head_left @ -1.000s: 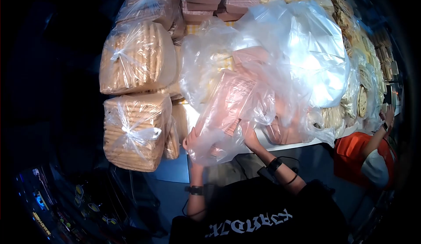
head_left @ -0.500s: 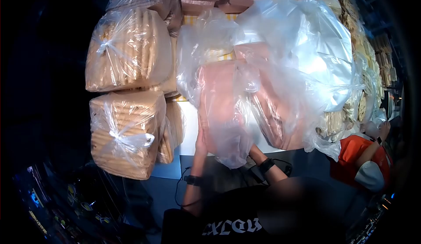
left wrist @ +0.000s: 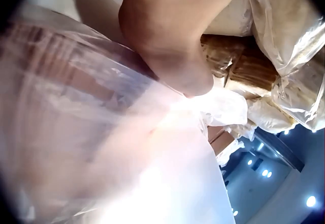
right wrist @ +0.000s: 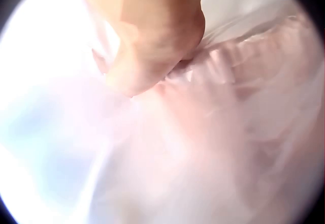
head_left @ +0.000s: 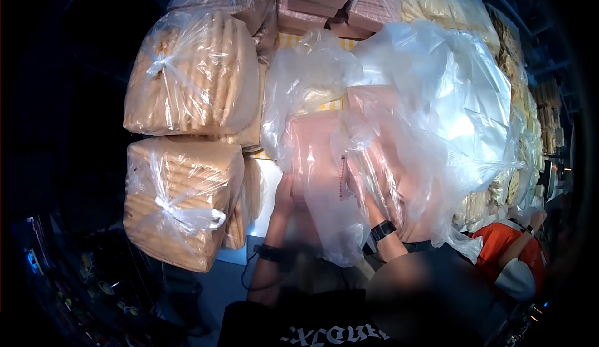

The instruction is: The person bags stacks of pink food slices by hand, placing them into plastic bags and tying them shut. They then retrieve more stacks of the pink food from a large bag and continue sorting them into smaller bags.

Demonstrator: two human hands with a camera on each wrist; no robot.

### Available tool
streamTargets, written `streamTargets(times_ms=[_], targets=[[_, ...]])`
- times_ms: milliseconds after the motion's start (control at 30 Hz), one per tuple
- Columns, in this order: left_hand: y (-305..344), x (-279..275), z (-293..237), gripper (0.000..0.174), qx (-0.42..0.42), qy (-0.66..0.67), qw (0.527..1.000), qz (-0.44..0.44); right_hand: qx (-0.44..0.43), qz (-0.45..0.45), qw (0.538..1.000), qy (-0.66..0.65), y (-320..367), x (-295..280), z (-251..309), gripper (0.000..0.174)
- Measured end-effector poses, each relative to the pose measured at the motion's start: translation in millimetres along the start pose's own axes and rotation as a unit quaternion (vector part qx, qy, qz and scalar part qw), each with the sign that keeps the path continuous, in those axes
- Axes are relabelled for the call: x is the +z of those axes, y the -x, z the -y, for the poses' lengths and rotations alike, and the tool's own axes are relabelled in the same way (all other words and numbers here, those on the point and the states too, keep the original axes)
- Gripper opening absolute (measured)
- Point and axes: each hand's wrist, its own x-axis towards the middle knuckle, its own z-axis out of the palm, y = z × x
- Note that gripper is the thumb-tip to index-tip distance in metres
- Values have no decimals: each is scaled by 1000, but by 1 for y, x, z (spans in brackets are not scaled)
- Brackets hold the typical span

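Between my two hands is a pink stack of thin layers (head_left: pixel 315 154) in a clear plastic bag, its loose bag end (head_left: pixel 340 235) hanging toward me. My left hand (head_left: pixel 284 188) holds the stack's left side, its fingers mostly hidden behind the bag. On the opposite side my right hand (head_left: pixel 359 188) grips the stack, partly covered by plastic. Thin layered edges show through the film beside the left hand (left wrist: pixel 172 46) in the left wrist view. In the right wrist view, the right hand (right wrist: pixel 152 46) presses against the bagged pink layers (right wrist: pixel 228 76).
Another bagged pink stack (head_left: pixel 390 166) lies right alongside. Tied bags of tan layers (head_left: pixel 181 200) stand at the left, pink bundles (head_left: pixel 315 1) at the back. A large heap of clear plastic bags (head_left: pixel 468 104) covers the right. A person in a red vest (head_left: pixel 502 250) is at far right.
The bagged pink stack was slanted with its layered edge showing; it has straightened, its broad pink face now up, and both hands have shifted along its sides. The head view has shifted slightly.
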Motion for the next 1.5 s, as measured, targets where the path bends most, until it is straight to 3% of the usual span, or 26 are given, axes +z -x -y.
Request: streamTargets(times_ms=[367, 433, 533, 633, 733, 767, 833, 867, 933, 967, 1033, 1067, 1133, 1233, 1367, 1500], targets=[[0, 20, -34, 46, 51, -146, 987, 46, -37, -57, 998, -9, -24, 24, 30, 50], [-10, 33, -47, 47, 68, -195, 976, 63, -31, -43, 999, 11, -22, 19, 27, 50], [-26, 53, -75, 50, 94, -302, 946, 74, 6, 56, 989, 138, -42, -7, 12, 54], [-6, 72, -92, 53, 127, -402, 907, 23, -148, -26, 975, 161, -48, 28, 73, 51], [74, 92, -91, 67, 184, -447, 872, -79, -358, -110, 914, 156, -28, 38, 113, 68], [102, 96, -88, 79, 153, -448, 870, -138, -447, -109, 835, 303, -20, 33, 136, 88], [155, 113, -100, 95, 253, -531, 809, -14, -460, -147, 747, 457, -18, 39, 163, 71], [172, 124, -101, 95, 255, -549, 796, -13, -460, -166, 695, 527, -17, 42, 174, 64], [194, 153, -92, 96, 257, -584, 770, -15, -471, -127, 645, 589, -44, 33, 176, 34], [198, 160, -90, 70, 245, -683, 685, -65, -475, -109, 618, 618, -54, 29, 173, 21], [188, 142, -97, 48, 157, -710, 685, -41, -367, -81, 818, 436, -60, 29, 177, 9], [188, 129, -103, 38, 110, -720, 684, -29, -298, -59, 893, 331, -60, 29, 180, 18], [201, 110, -118, 16, 298, -613, 717, -147, -215, -21, 948, 234, -29, 28, 224, 21], [227, 115, -160, 19, 233, -432, 849, -196, -123, 49, 986, 106, 13, 12, 262, 25], [234, 119, -172, 14, 374, -421, 794, -230, -68, 113, 989, 72, 49, 7, 275, 27], [250, 115, -182, 19, 423, -248, 844, -216, -71, 91, 985, 127, 73, -3, 268, 29]])
